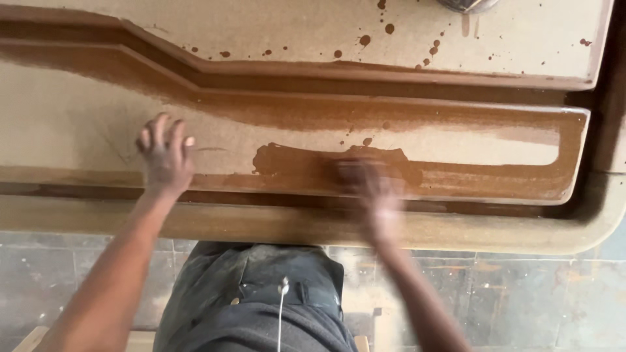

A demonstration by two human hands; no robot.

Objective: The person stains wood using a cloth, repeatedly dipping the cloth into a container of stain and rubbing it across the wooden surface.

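Bracing the carved panel (91, 124) with the left hand (165, 156), fingers (160, 130) spread and laid flat on the bare, unstained part, likely to keep the board from sliding under the rubbing. Lies flat across the view on a support hidden beneath it, its near moulded edge (261, 221) just in front of the body, the tiled floor (521, 293) below. Left arm reaching straight forward from the lower left, wrist level, palm down.

Working the right hand (372, 189) over the raised band of the panel, right at the wet brown stain (293, 163), which spreads from that spot along the band to the right corner. Blurred with motion, so cannot tell whether those fingers are pressed together or pinching a dark pad or rag; something dark shows at the tips. Right forearm angled up from the lower right, elbow low, hand tipped down onto the surface.

Brown drops (365, 40) scattered over the far, pale part of the panel, well apart from both hands.
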